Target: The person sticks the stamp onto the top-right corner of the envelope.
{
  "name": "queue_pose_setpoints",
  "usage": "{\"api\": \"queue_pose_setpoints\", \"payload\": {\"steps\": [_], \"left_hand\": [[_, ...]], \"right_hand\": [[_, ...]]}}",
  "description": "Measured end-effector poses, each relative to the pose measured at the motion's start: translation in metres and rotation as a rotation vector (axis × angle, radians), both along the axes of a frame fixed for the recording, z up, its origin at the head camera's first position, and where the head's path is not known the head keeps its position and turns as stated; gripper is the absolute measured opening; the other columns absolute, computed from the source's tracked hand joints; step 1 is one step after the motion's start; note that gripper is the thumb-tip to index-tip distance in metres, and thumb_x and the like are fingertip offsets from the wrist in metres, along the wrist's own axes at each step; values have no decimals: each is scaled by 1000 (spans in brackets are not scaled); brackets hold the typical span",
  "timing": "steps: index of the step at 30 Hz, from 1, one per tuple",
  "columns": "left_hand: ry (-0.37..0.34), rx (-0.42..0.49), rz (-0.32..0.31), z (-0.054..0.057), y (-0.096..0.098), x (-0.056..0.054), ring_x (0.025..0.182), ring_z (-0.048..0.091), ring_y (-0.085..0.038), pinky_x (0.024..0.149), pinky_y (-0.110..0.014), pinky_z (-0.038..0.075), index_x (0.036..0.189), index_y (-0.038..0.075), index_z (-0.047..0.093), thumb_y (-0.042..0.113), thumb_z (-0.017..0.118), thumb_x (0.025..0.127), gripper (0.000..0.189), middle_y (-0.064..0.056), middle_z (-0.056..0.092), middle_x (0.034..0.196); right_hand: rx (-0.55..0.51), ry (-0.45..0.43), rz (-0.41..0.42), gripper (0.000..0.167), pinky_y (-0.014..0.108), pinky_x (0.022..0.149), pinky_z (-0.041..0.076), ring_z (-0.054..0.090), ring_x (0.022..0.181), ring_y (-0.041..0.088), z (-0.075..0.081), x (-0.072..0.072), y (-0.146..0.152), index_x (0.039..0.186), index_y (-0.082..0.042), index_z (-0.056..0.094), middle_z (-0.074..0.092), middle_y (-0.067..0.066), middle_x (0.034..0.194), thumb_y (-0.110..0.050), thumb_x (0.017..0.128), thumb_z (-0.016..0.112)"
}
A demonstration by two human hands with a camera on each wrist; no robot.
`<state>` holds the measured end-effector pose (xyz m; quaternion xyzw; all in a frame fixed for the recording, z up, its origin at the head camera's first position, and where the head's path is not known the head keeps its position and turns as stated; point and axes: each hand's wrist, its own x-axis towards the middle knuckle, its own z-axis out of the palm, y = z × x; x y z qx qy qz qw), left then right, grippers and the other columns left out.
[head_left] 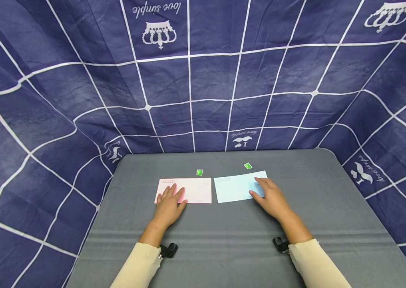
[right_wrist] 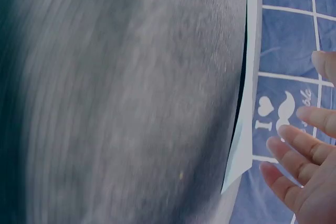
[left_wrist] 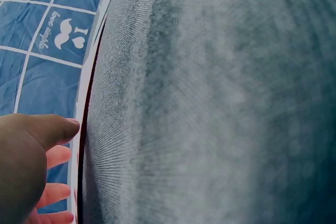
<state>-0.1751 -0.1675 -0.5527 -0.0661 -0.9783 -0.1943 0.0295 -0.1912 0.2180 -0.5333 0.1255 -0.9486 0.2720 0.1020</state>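
Observation:
A pink envelope [head_left: 194,191] lies flat on the grey table, printed with small boxes in its upper corners. My left hand [head_left: 168,208] is over its left part with the fingers spread; in the left wrist view the thumb [left_wrist: 65,127] and fingers come close to the paper. To the right lies a light blue envelope [head_left: 233,188], slightly tilted. Over its right end is my right hand [head_left: 273,200], thumb and fingers apart. In the right wrist view those fingers [right_wrist: 299,145] look raised off the blue envelope [right_wrist: 242,140]. Neither hand grips anything.
Two small green stamps lie behind the envelopes: one stamp [head_left: 199,172] beyond the pink one, another stamp [head_left: 247,165] beyond the blue one. A dark blue curtain [head_left: 210,80] with white lines stands around the back and sides of the grey table [head_left: 217,248].

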Motion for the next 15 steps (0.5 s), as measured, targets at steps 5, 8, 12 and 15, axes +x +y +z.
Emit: {"api": "queue_pose_setpoints", "payload": {"steps": [5,8,12,15], "left_hand": [[-13,-25,15,-2,0,0,150,31,-46,114,-79,17,145,18,56,42,64,97,55,-21,39,160],[-28,-33,21,-2,0,0,150,30,-46,114,-78,17,145,18,56,42,64,97,55,-22,39,160],[-32,-34,24,-2,1,1,150,31,-47,113,-78,19,145,17,57,41,64,96,54,-22,40,159],[-26,-33,27,-1,2,2,149,32,-47,113,-78,20,144,17,58,40,64,96,53,-23,40,158]], "right_hand": [[-5,-6,17,53,58,105,45,57,127,41,-1,-2,-9,138,-5,60,60,20,135,-32,94,70],[-8,-15,25,50,57,104,46,59,124,40,0,-3,-15,137,-4,61,61,20,133,-30,95,70],[-18,-38,31,48,56,105,46,60,125,39,2,-4,-24,136,-5,62,62,19,133,-28,95,69],[-31,-48,38,47,55,106,46,60,125,37,3,-6,-32,136,-6,62,62,18,133,-27,95,69]]}}
